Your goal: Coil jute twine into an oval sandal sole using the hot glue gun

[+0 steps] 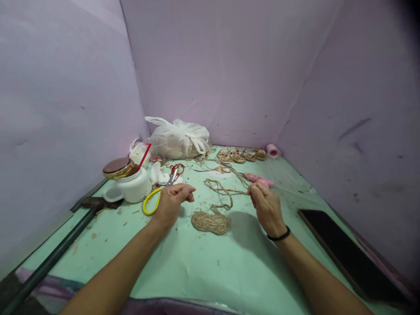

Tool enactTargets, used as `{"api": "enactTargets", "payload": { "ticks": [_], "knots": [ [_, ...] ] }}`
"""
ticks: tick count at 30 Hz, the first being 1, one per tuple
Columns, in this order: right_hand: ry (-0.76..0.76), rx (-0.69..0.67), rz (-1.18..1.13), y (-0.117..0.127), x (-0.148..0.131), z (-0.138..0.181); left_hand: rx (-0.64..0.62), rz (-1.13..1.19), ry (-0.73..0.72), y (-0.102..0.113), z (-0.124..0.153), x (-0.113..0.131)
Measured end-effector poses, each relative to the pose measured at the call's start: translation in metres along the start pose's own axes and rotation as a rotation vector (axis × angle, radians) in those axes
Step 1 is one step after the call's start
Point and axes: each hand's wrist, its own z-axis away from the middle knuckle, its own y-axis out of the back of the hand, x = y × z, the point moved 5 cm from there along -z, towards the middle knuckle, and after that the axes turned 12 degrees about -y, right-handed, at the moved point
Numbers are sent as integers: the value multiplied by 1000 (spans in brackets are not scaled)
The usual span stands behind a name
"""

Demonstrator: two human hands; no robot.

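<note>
My right hand, with a black band at its wrist, is closed around a length of jute twine. From it the twine loops loosely over the table and runs down to a flat coiled jute piece, shaped like a small shoe sole. Left of that piece, my left hand is held closed above the table, its fingertips curled together. Whatever those fingers may hold is too small to make out. Yellow-handled scissors lie right behind the left hand, which partly covers them.
On the left stand a white mug with a gold-rimmed lid and a hammer. A tied plastic bag sits at the back. Several jute pieces, a pink glue gun and a pink roll lie behind; a dark phone is at right.
</note>
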Motion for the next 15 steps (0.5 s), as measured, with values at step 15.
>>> {"api": "enactTargets", "payload": {
  "ticks": [15],
  "knots": [
    [-167,-662,-175,-70,-13,47,-364,-33,-120,-44,31,18]
  ]
}}
